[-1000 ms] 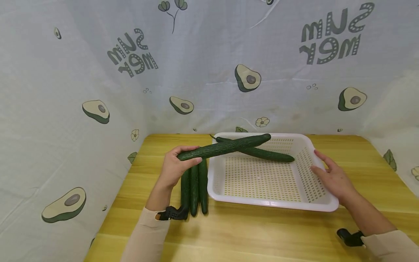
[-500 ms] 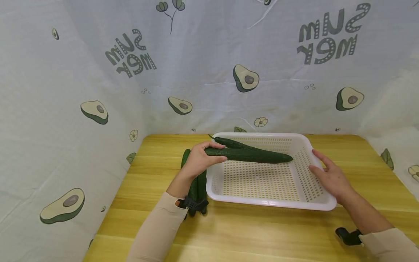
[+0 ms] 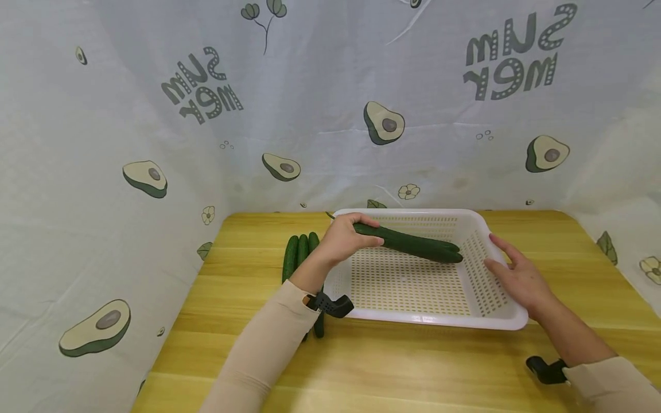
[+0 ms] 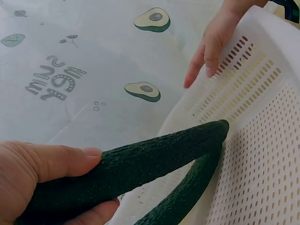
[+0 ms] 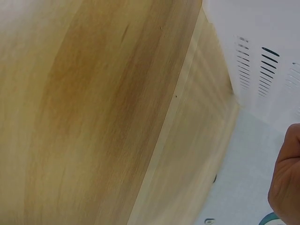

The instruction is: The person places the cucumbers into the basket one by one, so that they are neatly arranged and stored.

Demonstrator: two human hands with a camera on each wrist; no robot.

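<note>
My left hand (image 3: 345, 238) grips one end of a dark green cucumber (image 3: 420, 248) over the white plastic basket (image 3: 426, 319). In the left wrist view the thumb lies on top of this cucumber (image 4: 150, 157) and a finger shows under it. A second cucumber (image 4: 190, 187) lies in the basket, and the far tips of both overlap near the right wall. My right hand (image 3: 521, 281) holds the basket's right side by the rim, seen also as a hand (image 4: 213, 44) on the perforated wall.
Left of the basket, three cucumbers (image 3: 290, 258) lie side by side on the wooden table (image 3: 413, 367), partly covered by my left forearm. A white curtain (image 3: 320, 115) with avocado prints hangs behind the table and along its sides.
My left hand has moved right with the cucumber, lowering it into the basket beside the other one. Its far tip has swung downward. The right hand stays on the rim.
</note>
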